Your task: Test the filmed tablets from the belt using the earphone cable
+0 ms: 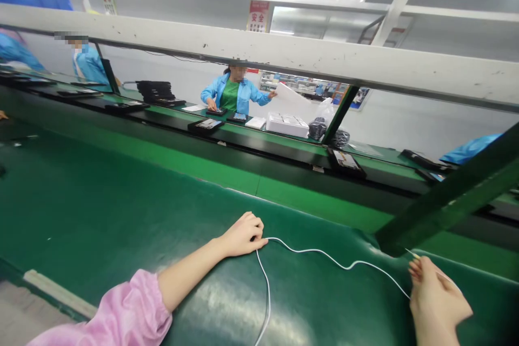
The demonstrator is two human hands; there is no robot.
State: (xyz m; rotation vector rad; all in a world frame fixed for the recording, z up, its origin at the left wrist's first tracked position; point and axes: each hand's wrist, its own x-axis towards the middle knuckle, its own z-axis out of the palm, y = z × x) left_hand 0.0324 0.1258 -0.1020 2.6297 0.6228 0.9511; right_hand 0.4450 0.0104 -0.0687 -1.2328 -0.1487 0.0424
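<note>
A thin white cable (316,250) lies in a wavy line across the green tabletop (133,211). My left hand (243,235) rests on the table with its fingers closed on the cable, and a second length hangs from there toward the lower edge of the view. Over at the right, near the foot of a dark green post, my right hand (436,294) pinches the cable's other stretch. A slim pale tip pokes out past its fingers toward the post; what that tip belongs to I cannot make out.
Behind the table runs a dark conveyor line (259,146) carrying several black trays with devices (206,124). The slanted green post (450,194) stands at the right. Across the line, a person in blue (239,92) handles a device and a white sheet beside a white box (287,125).
</note>
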